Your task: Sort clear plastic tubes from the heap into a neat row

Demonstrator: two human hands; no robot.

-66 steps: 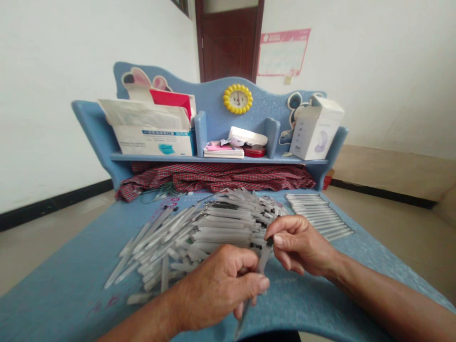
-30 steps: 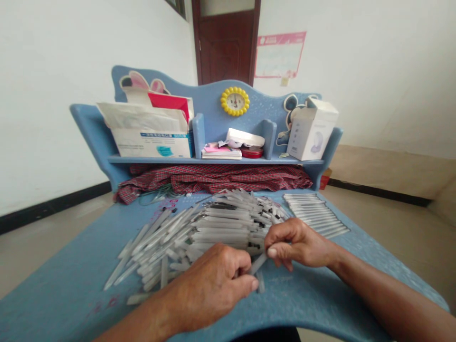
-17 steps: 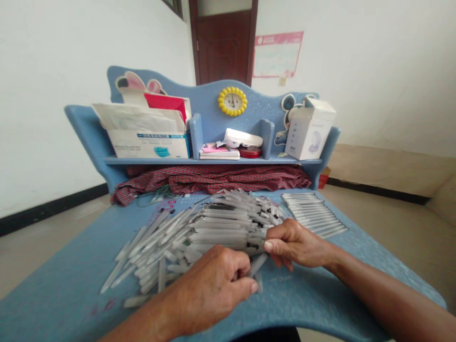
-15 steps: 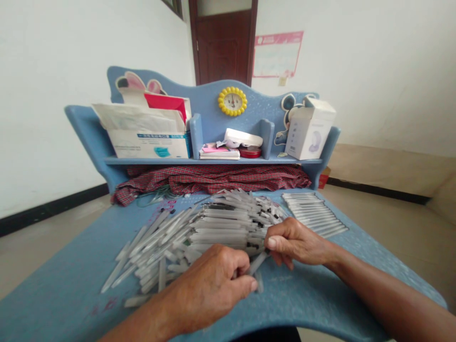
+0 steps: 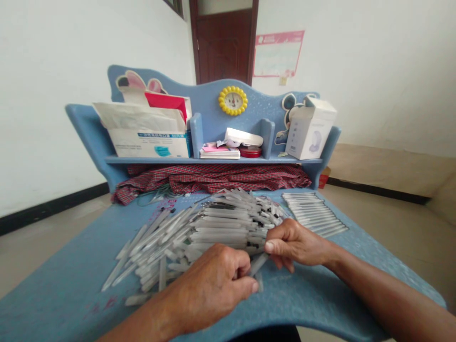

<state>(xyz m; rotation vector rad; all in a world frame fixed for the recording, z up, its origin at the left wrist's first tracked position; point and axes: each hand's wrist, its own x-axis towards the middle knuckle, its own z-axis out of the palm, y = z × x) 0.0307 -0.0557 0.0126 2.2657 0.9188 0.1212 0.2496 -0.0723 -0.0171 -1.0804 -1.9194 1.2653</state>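
A translucent whitish pen (image 5: 259,264) slants between my two hands at the front of a large pile of similar pens (image 5: 221,221). My left hand (image 5: 217,282) is closed around the pen's lower end, with thumb and curled index finger visible. My right hand (image 5: 294,243) pinches its upper end between thumb and fingers. Several pens in the pile show black ends. On the right, behind my right hand, a neat row of pens (image 5: 313,213) lies side by side.
The blue desk (image 5: 356,280) carries everything. At its back, red checked cloth (image 5: 221,177) lies under a blue shelf (image 5: 213,161). On the shelf stand a mask box (image 5: 149,142), a white box (image 5: 309,130), papers (image 5: 219,153) and a round red tin (image 5: 250,152).
Almost nothing differs. Both hands keep the same hold on the pen, and the pile and the row look unchanged.
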